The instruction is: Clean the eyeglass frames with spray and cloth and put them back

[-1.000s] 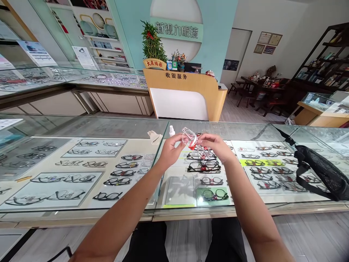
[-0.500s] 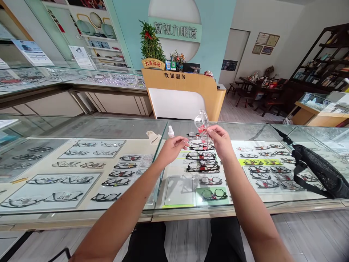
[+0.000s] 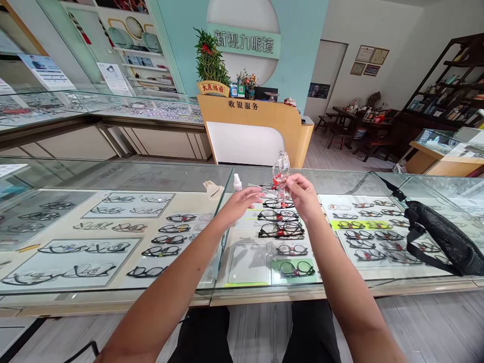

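Note:
My right hand (image 3: 303,197) pinches a pair of clear-framed eyeglasses (image 3: 280,169) between thumb and fingers. The glasses are held up on edge above the glass counter, and a red patch shows at their lens. To their left, my left hand (image 3: 242,204) has its fingers stretched towards the glasses, apart from them, with nothing visible in it. Just beyond the left hand stands a small white bottle (image 3: 237,182) on the counter. A crumpled beige cloth (image 3: 214,190) lies left of the bottle.
The glass display counter (image 3: 249,296) spans the front, with rows of eyeglasses (image 3: 280,230) inside. A black mesh bag (image 3: 440,237) with a strap lies on its right part. Beyond stands a wooden cashier desk (image 3: 298,136) with a plant (image 3: 210,60).
The clear glasses have turned to a narrower angle in my right hand. My left hand's fingers have straightened and shifted slightly to the right.

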Demonstrator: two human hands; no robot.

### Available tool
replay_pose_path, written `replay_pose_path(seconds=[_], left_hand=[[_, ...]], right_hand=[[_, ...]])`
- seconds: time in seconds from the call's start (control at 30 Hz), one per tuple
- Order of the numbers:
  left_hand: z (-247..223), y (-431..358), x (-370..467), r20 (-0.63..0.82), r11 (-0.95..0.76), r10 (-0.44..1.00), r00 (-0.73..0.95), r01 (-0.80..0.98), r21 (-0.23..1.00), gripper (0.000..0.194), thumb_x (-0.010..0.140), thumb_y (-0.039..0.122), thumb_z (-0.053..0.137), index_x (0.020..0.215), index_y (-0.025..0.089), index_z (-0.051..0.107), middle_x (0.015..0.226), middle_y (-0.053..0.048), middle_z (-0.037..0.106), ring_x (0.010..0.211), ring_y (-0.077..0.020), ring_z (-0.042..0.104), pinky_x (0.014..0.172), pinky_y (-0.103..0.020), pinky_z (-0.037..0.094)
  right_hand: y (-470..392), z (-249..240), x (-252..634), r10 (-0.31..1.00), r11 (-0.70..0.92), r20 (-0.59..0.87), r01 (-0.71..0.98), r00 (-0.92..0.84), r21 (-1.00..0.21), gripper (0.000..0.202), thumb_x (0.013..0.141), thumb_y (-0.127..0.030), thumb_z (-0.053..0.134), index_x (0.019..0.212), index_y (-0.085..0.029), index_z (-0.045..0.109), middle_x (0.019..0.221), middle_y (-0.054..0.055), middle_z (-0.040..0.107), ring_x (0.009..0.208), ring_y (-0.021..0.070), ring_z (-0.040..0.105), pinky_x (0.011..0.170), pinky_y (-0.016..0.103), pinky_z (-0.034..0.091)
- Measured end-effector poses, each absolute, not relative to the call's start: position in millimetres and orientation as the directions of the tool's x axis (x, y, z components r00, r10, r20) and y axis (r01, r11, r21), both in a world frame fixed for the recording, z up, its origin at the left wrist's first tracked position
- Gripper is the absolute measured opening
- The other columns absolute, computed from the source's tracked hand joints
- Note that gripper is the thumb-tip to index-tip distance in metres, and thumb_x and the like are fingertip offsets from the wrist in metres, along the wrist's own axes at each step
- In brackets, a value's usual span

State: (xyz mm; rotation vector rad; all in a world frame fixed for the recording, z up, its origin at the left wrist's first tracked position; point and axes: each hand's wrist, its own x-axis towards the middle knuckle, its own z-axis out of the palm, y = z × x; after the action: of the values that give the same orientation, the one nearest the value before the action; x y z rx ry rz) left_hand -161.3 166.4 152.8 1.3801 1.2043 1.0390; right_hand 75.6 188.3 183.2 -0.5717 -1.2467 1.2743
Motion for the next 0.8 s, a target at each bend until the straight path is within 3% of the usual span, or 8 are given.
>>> replay_pose_path(seconds=[0.17, 0.27, 0.33, 0.4, 0.47, 0.7, 0.8], left_hand=[[151, 168, -160, 0.033, -0.047, 0.990, 0.134, 0.107, 0.993, 0.069, 0.087, 0.069, 0.082, 0.140, 0.026, 0.069, 0.144, -0.012, 0.079, 0.125, -0.0301, 0.077, 0.098, -0.040, 0.055], [152, 168, -159, 0.089, -0.098, 0.991, 0.104, 0.080, 0.992, 0.066, 0.085, 0.060, 0.085, 0.139, 0.025, 0.071, 0.117, -0.006, 0.081, 0.105, -0.0243, 0.075, 0.090, -0.036, 0.052], [152, 168, -159, 0.144, -0.149, 0.986, 0.083, 0.063, 0.987, 0.061, 0.085, 0.054, 0.085, 0.137, 0.025, 0.073, 0.088, 0.001, 0.068, 0.085, -0.0189, 0.065, 0.083, -0.034, 0.048], [153, 167, -159, 0.190, -0.194, 0.979, 0.077, 0.050, 0.980, 0.056, 0.086, 0.049, 0.084, 0.136, 0.025, 0.075, 0.074, 0.006, 0.050, 0.073, -0.0158, 0.052, 0.077, -0.033, 0.043], [154, 166, -159, 0.219, -0.223, 0.972, 0.082, 0.040, 0.974, 0.051, 0.088, 0.046, 0.083, 0.134, 0.025, 0.076, 0.072, 0.007, 0.043, 0.070, -0.0150, 0.047, 0.075, -0.033, 0.040], [159, 162, -157, 0.266, -0.264, 0.956, 0.120, -0.038, 0.964, 0.051, 0.088, 0.043, 0.083, 0.134, 0.024, 0.075, 0.070, 0.007, 0.042, 0.068, -0.0148, 0.041, 0.070, -0.032, 0.035], [160, 161, -157, 0.267, -0.263, 0.950, 0.160, -0.048, 0.964, 0.049, 0.089, 0.043, 0.082, 0.134, 0.023, 0.076, 0.069, 0.007, 0.040, 0.067, -0.0142, 0.040, 0.069, -0.032, 0.034]], right_hand=[[188, 184, 76, 0.919, 0.276, 0.349, -0.335, -0.183, -0.901, 0.044, 0.075, -0.066, 0.096, 0.082, -0.029, 0.074, 0.088, 0.001, 0.077, 0.086, 0.0227, 0.067, 0.088, 0.040, 0.054], [189, 181, 76, 0.921, 0.257, 0.328, -0.305, -0.210, -0.917, 0.041, 0.077, -0.065, 0.095, 0.083, -0.029, 0.076, 0.089, 0.002, 0.077, 0.089, 0.0231, 0.068, 0.088, 0.039, 0.053], [190, 179, 76, 0.920, 0.245, 0.315, -0.283, -0.235, -0.927, 0.037, 0.079, -0.061, 0.094, 0.084, -0.028, 0.078, 0.091, 0.002, 0.079, 0.091, 0.0230, 0.068, 0.090, 0.039, 0.053], [190, 178, 75, 0.917, 0.240, 0.306, -0.260, -0.256, -0.935, 0.032, 0.081, -0.057, 0.093, 0.085, -0.028, 0.081, 0.092, 0.002, 0.080, 0.093, 0.0226, 0.068, 0.093, 0.038, 0.053], [190, 177, 73, 0.918, 0.234, 0.294, -0.232, -0.268, -0.944, 0.028, 0.082, -0.054, 0.093, 0.084, -0.028, 0.083, 0.094, 0.001, 0.080, 0.095, 0.0224, 0.069, 0.096, 0.039, 0.052], [191, 173, 68, 0.923, 0.187, 0.233, -0.172, -0.306, -0.967, 0.028, 0.078, -0.053, 0.093, 0.080, -0.027, 0.082, 0.119, 0.004, 0.084, 0.117, 0.0273, 0.072, 0.105, 0.042, 0.052], [193, 169, 67, 0.925, 0.158, 0.206, -0.170, -0.319, -0.973, 0.026, 0.079, -0.051, 0.092, 0.081, -0.028, 0.082, 0.113, 0.003, 0.085, 0.119, 0.0267, 0.072, 0.107, 0.041, 0.052]])
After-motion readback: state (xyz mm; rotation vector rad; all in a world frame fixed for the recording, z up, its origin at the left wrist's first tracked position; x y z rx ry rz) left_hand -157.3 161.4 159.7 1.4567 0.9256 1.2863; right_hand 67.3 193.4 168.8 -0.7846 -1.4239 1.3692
